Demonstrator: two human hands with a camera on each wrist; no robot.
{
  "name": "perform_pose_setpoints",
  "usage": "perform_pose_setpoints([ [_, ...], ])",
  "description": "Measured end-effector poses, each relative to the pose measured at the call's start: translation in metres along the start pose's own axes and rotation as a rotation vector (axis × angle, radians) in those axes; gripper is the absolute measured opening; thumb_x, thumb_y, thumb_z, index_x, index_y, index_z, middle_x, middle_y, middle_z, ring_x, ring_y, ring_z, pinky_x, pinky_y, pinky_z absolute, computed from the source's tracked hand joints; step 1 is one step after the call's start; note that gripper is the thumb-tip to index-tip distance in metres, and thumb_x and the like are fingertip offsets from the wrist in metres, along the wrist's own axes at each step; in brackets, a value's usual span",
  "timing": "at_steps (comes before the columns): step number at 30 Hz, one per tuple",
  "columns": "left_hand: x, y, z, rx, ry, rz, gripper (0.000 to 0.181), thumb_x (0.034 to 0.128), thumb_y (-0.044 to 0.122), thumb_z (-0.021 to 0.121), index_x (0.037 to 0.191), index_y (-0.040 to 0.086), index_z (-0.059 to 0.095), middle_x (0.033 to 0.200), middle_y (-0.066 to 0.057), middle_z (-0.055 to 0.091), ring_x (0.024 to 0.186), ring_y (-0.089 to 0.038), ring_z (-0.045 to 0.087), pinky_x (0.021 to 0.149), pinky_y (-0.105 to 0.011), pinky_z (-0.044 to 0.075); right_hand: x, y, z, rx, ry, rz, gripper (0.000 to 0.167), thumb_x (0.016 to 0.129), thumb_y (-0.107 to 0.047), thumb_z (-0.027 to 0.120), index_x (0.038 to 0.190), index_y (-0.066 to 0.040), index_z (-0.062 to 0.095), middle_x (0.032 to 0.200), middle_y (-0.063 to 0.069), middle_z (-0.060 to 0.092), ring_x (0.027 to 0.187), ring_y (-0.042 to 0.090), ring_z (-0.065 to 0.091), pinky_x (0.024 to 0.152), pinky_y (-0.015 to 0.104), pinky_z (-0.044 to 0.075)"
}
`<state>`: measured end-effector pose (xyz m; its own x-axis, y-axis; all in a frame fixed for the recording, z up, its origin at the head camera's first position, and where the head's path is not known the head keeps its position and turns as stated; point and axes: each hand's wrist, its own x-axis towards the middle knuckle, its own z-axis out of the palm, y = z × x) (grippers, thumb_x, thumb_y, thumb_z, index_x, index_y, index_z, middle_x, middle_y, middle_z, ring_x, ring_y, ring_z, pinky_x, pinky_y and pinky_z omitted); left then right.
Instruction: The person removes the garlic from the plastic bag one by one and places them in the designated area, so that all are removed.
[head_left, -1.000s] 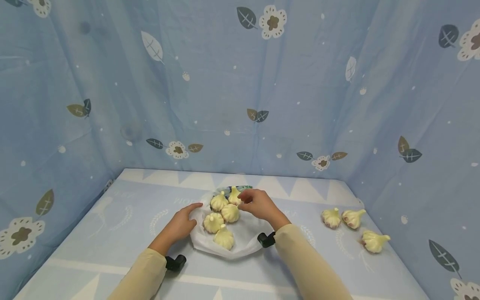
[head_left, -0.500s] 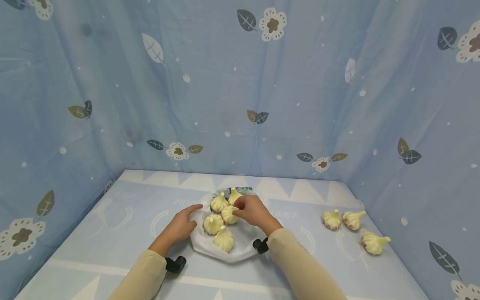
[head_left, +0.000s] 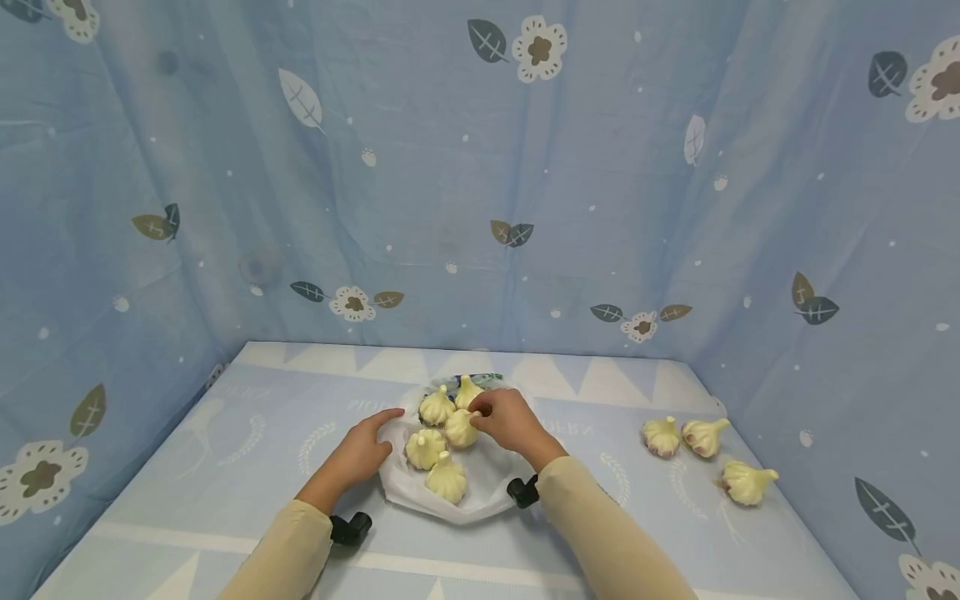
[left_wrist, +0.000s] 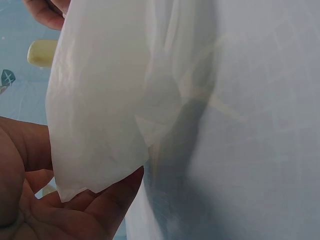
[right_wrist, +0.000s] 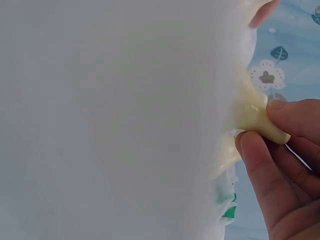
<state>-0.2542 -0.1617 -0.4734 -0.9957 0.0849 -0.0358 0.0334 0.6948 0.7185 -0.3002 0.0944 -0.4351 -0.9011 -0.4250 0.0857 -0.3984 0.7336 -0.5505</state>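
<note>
A white plastic bag (head_left: 487, 479) lies spread open on the table, with several garlic bulbs (head_left: 446, 479) in its mouth. At its left rim my left hand (head_left: 356, 450) holds the edge, index finger and thumb apart. The left wrist view shows the bag's thin wall (left_wrist: 100, 100) between that thumb and the fingers. My right hand (head_left: 510, 423) reaches over the bag's right side and pinches a garlic bulb (head_left: 461, 429) by its stalk. In the right wrist view, thumb and fingers close on the stalk of this garlic (right_wrist: 255, 115); the bag hides much of the bulb.
Three more garlic bulbs, among them one nearest the front (head_left: 747, 483), lie near the table's right edge. A green and blue printed part of the bag (head_left: 487, 381) shows at its back. Patterned blue curtains (head_left: 450, 167) stand behind and at both sides of the table (head_left: 247, 467).
My right hand has moved left and down onto the middle garlic bulb, and its fingers have closed on the stalk. The left hand stays at the rim.
</note>
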Motion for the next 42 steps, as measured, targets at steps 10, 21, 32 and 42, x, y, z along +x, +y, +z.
perform_pose_setpoints([
  [10, -0.001, 0.0, 0.0, 0.001, -0.005, -0.001, 0.06, 0.0877, -0.002, 0.047, 0.146, 0.014, 0.043, 0.151, -0.021, 0.039, 0.13, -0.033, 0.045, 0.09, -0.044, 0.041, -0.005, 0.002, -0.009, 0.047, 0.007, -0.022, 0.015, 0.09, -0.016, 0.066, 0.104, -0.015, 0.072, 0.1, -0.002, 0.071, 0.091, 0.012, 0.065, 0.077, 0.027, 0.054],
  [21, 0.0, 0.002, 0.001, 0.003, -0.005, 0.0, 0.061, 0.0867, -0.002, 0.047, 0.146, 0.013, 0.043, 0.151, -0.022, 0.039, 0.133, -0.037, 0.044, 0.098, -0.052, 0.041, -0.015, 0.008, -0.023, 0.07, 0.045, -0.094, 0.017, 0.089, -0.015, 0.067, 0.105, -0.015, 0.073, 0.104, -0.001, 0.072, 0.095, 0.013, 0.067, 0.079, 0.026, 0.055],
  [32, 0.0, 0.005, 0.0, 0.001, -0.017, -0.02, 0.061, 0.0875, -0.002, 0.045, 0.146, 0.014, 0.042, 0.152, -0.022, 0.038, 0.139, -0.04, 0.037, 0.107, -0.058, 0.036, -0.026, 0.016, -0.036, 0.081, 0.104, -0.082, 0.023, 0.091, -0.013, 0.065, 0.112, -0.012, 0.072, 0.112, 0.001, 0.071, 0.1, 0.018, 0.069, 0.082, 0.031, 0.057],
  [42, 0.007, 0.0, 0.0, -0.008, -0.022, -0.019, 0.061, 0.0878, -0.005, 0.042, 0.146, 0.014, 0.043, 0.151, -0.021, 0.039, 0.137, -0.038, 0.04, 0.105, -0.055, 0.038, -0.036, 0.019, -0.05, 0.073, 0.164, -0.089, 0.022, 0.09, -0.012, 0.065, 0.11, -0.018, 0.073, 0.11, -0.002, 0.072, 0.097, 0.017, 0.07, 0.081, 0.03, 0.057],
])
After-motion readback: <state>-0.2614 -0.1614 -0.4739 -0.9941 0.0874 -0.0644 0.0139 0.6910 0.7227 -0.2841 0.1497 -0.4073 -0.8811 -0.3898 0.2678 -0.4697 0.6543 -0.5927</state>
